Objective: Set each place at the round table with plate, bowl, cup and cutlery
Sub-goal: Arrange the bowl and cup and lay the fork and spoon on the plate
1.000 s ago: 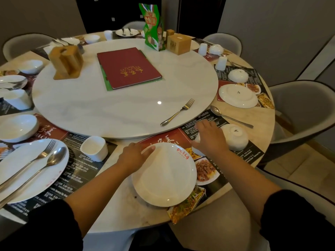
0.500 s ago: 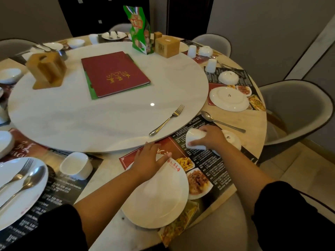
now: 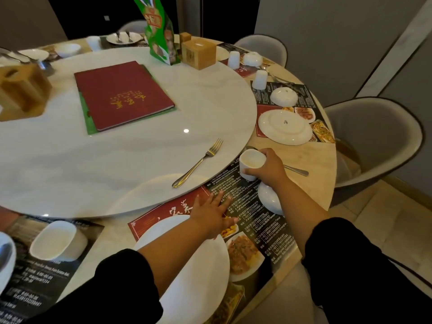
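My right hand [image 3: 268, 168] grips a small white cup [image 3: 251, 163], tilted on its side just above the printed placemat [image 3: 264, 230] at the near place. Under my right wrist lies an upturned white bowl [image 3: 270, 198]. My left hand [image 3: 210, 215] stretches flat, fingers straight, over the placemat past the rim of the white plate [image 3: 201, 277], which my forearm crosses. A fork [image 3: 198, 162] lies on the white turntable [image 3: 117, 160]. A spoon [image 3: 297, 170] lies behind my right hand, partly hidden.
A red menu [image 3: 121, 94], wooden boxes [image 3: 198, 53] and a green carton [image 3: 161, 31] stand on the turntable. Another upturned plate [image 3: 285, 127], bowl [image 3: 284, 97] and cups [image 3: 259, 79] lie at the right place. A white cup [image 3: 58, 240] sits near left. Grey chairs [image 3: 374, 141] ring the table.
My right hand lifted the cup off the placemat and turned it so its mouth shows. My left hand left the plate's rim and reached forward with fingers straight.
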{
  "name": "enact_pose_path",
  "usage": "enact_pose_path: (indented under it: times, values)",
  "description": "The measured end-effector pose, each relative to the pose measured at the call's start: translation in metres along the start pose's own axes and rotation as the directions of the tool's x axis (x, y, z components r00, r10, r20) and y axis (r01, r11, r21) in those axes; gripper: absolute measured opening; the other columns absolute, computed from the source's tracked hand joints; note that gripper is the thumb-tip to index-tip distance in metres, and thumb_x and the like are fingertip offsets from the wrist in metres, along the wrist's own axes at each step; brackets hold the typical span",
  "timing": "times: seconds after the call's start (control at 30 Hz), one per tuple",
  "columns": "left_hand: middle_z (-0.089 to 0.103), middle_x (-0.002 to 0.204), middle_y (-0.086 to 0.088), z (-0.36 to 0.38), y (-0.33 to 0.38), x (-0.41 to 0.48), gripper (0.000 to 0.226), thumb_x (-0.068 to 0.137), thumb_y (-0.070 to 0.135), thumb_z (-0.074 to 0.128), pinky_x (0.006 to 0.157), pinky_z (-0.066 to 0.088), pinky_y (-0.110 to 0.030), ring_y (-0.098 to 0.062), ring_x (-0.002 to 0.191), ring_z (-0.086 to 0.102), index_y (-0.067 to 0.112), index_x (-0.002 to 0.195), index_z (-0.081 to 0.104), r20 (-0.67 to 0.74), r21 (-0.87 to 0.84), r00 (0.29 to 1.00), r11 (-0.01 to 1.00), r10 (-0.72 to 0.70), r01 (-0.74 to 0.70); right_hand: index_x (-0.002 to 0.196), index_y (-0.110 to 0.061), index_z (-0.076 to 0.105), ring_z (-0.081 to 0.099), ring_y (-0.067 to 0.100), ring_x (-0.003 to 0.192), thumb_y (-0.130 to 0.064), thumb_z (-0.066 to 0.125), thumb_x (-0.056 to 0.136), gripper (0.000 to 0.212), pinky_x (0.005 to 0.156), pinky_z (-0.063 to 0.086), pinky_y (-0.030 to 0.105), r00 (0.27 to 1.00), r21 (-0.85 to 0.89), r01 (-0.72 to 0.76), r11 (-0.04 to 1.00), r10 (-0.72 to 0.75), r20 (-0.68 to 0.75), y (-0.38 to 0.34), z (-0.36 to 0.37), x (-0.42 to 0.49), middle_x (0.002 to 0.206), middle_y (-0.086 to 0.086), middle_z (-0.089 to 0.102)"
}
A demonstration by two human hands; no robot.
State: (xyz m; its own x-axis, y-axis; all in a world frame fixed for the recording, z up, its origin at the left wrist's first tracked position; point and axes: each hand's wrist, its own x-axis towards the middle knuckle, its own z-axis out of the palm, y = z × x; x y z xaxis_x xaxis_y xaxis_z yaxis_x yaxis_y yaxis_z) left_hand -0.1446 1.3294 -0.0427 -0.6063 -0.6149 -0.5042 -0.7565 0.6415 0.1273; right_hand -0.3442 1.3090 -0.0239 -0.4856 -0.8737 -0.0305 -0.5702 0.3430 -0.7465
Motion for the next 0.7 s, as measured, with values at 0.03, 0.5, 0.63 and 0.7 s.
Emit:
enact_pose_path:
  times: [0.03,0.5,0.63,0.7]
  values:
    - [-0.012,0.159,-0.001,0.002,0.000,0.001,0.070,0.093,0.063,0.018,0.114,-0.006,-0.054,-0.024,0.147,-0.009,0.030,0.150,-0.005,-0.007,0.010,1.000,1.000,-0.002,0.002,0.124,-0.006,0.046,0.053,0.026,0.109,-0.023,0.087,0.061,0.077,0.080,0.040,0.028,1.000,-0.002,-0.004,1.000,0.004,-0.002,0.000,0.002,0.002,0.121,0.010,0.055]
    - [0.051,0.136,0.003,-0.009,-0.042,-0.058,0.050,0.093,0.043,0.049,0.099,0.039,-0.027,-0.017,0.125,0.049,0.023,0.139,0.042,-0.364,-0.739,0.907,0.659,-0.213,-0.141,0.121,-0.011,0.051,0.050,0.020,0.114,-0.018,0.061,0.088,0.035,0.091,0.042,0.024,0.955,0.229,0.136,0.964,-0.067,-0.289,-0.017,0.012,-0.074,0.122,0.003,0.051]
    - [0.059,0.127,-0.001,0.021,-0.073,-0.100,0.041,0.092,0.032,0.055,0.096,0.044,-0.030,-0.018,0.115,0.057,0.018,0.131,0.052,-0.427,-0.723,0.802,0.691,-0.418,-0.025,0.096,-0.017,0.065,0.057,0.004,0.082,-0.025,0.060,0.089,0.011,0.071,0.045,0.020,0.975,0.191,0.043,0.981,-0.082,0.205,-0.016,0.042,-0.137,0.091,-0.008,0.062]
    - [0.062,0.123,-0.002,0.033,-0.080,-0.116,0.038,0.092,0.028,0.056,0.095,0.045,-0.030,-0.019,0.113,0.060,0.016,0.128,0.055,-0.452,-0.724,0.782,0.688,-0.430,-0.041,0.101,-0.017,0.065,0.057,0.001,0.081,-0.030,0.063,0.088,0.019,0.065,0.044,0.018,0.932,0.152,0.012,0.988,-0.067,0.357,-0.015,0.055,-0.154,0.090,-0.011,0.060]
